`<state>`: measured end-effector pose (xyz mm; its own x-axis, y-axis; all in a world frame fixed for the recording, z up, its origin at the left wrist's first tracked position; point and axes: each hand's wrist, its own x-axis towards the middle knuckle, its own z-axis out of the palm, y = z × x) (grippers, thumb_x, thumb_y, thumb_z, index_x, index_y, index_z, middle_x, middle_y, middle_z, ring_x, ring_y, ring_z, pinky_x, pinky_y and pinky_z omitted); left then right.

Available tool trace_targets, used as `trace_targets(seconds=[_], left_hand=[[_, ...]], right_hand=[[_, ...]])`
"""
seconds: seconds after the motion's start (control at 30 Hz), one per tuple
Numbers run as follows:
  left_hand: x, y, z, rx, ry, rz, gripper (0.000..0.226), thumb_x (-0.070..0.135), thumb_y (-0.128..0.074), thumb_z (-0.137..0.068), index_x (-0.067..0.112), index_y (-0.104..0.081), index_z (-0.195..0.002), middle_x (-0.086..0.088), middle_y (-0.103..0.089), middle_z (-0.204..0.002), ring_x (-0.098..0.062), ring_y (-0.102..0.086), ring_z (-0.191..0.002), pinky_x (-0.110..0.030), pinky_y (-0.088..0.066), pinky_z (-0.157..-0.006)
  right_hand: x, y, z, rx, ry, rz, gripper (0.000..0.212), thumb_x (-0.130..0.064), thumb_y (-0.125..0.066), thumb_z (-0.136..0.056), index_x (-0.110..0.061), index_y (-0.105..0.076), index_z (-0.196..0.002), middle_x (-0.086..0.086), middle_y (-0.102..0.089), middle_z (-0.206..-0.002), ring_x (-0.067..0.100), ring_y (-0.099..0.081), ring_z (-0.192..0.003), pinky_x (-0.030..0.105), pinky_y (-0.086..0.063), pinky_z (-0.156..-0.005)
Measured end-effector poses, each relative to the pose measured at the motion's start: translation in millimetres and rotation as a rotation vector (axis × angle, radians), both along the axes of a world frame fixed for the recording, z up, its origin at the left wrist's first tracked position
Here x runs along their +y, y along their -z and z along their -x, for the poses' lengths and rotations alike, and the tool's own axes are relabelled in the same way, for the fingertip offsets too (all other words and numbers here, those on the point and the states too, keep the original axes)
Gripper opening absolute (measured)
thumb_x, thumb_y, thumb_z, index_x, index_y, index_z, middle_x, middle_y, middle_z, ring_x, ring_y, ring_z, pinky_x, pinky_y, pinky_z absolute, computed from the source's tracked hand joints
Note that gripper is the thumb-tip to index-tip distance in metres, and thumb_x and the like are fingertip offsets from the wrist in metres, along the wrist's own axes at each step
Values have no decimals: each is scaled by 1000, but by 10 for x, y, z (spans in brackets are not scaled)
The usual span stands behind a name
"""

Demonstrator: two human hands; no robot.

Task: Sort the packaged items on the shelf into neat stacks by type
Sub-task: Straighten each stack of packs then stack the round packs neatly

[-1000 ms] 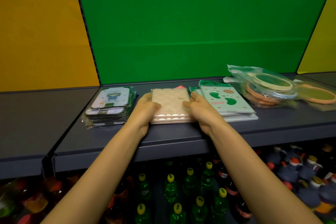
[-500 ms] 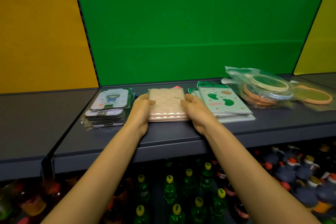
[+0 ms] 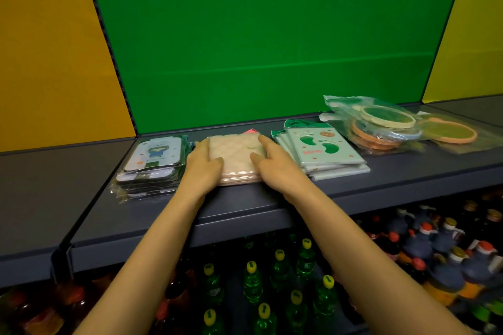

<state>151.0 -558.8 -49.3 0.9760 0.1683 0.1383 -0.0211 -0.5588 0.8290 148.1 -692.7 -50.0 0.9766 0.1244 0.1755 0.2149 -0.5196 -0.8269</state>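
Slippage is the main risk. The pink stack [image 3: 235, 155] sits mid-shelf [image 3: 245, 204], near the front edge, squeezed between the left grip [image 3: 202, 164] and the right grip [image 3: 275, 163]. Neither grip closes round it. The fingers lie fairly straight along the two sides and each thumb rests on top, so only sideways pressure keeps the packets in line. Glossy wrappers probably slide easily. Uneven pressure could skew the layers or push a middle packet forward, where it could drop onto the green bottles [image 3: 251, 280] below.

A red corner [image 3: 251, 131] pokes out behind the stack; it may be a packet of another kind, or one out of line. The neighbours are close too. The left grip is just beside the cartoon stack [image 3: 152, 166], whose lower packets already fan out, and the right grip is just beside the mint stack [image 3: 324, 152]. A careless shove could nudge either.

Counted, there are four kinds of packet and two grips. The round packets [image 3: 381, 128] form one loose heap, with one lone round packet [image 3: 449, 132] lying at its right. The pink stack shows roughly three layers and the mint stack three or four; the other piles are too blurred to count.
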Motion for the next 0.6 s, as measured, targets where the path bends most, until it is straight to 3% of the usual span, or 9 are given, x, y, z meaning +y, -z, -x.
trace_targets(seconds=[0.07,0.17,0.27,0.37,0.43,0.5,0.53,0.6], left_hand=[[-57,-35,46,-179,-10,-183,53,7,-41,-95,8,-28,-146,-9,-24,-156,-21,-21,-144,-28,-17,-116],[-353,-89,99,-332,109,-133,46,8,-43,-95,12,-39,-141,-3,-37,-150,-19,-32,-139,-25,-23,-111],[-776,-83,50,-146,252,36,46,16,-45,-96,14,-38,-141,-2,-39,-148,-14,-38,-134,-21,-30,-101],[-1135,-22,-48,-30,246,122,43,15,-44,-96,9,-38,-138,1,-46,-129,-15,-44,-122,-15,-31,-86],[-1288,25,-141,16,198,151,44,17,-45,-94,8,-38,-136,-3,-46,-135,-22,-47,-125,-23,-38,-95],[-1386,55,-223,104,155,202,60,23,-50,-86,7,-31,-141,-11,-39,-147,-29,-48,-126,-36,-40,-104],[-1408,71,-265,135,129,242,64,25,-50,-84,7,-30,-142,-11,-43,-144,-28,-52,-120,-37,-43,-101],[-1434,93,-322,135,68,319,54,18,-49,-87,4,-35,-137,-9,-55,-126,-24,-56,-103,-31,-48,-79]], right_hand=[[-210,-113,77,-96,-5,25,49,-16,-43,-98,-12,-32,-146,2,-30,-155,15,-25,-144,23,-17,-114],[-719,-222,113,-181,88,8,43,-18,-49,-95,-15,-46,-138,0,-48,-143,14,-43,-134,28,-29,-113],[-1212,-184,44,-108,211,61,40,-24,-53,-94,-8,-54,-130,8,-56,-136,21,-50,-128,37,-36,-110],[-1466,-61,-24,9,239,189,28,-29,-52,-93,-6,-62,-104,17,-53,-136,26,-44,-132,33,-37,-97],[-1526,17,-64,71,204,197,36,-35,-51,-92,-6,-58,-113,15,-54,-135,27,-49,-125,33,-38,-96],[-1564,45,-96,83,152,167,41,-37,-50,-93,-8,-55,-121,11,-56,-133,26,-52,-120,30,-40,-92],[-1581,39,-109,82,122,148,39,-34,-50,-94,-9,-54,-124,9,-55,-134,24,-52,-121,26,-38,-89],[-1613,17,-128,92,72,103,42,-28,-49,-96,-11,-49,-134,4,-50,-140,19,-47,-127,18,-30,-88]])
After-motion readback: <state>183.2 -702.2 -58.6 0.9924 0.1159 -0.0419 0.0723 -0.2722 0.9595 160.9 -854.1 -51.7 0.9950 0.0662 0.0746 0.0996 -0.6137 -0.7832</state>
